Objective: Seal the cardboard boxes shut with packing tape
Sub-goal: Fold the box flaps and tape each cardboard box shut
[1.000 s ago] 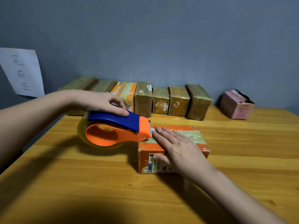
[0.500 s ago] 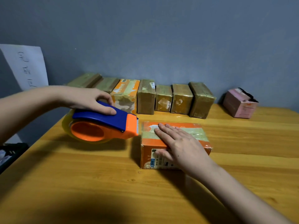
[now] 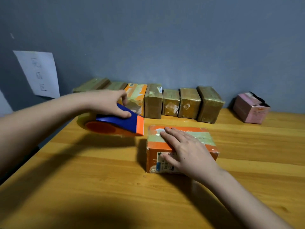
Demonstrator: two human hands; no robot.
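Fingers of the right hand (image 3: 186,151) lie flat on the orange box (image 3: 181,146) at table (image 3: 82,179) centre; at its ten o'clock, just apart, the left hand (image 3: 109,103) grips the tape dispenser (image 3: 115,124).

Makeshift packing station: taped boxes (image 3: 170,102) lining a wooden table (image 3: 99,179).

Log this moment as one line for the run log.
left hand: grips tape dispenser, clear of box | right hand: flat on orange box | box: taped across top, on table
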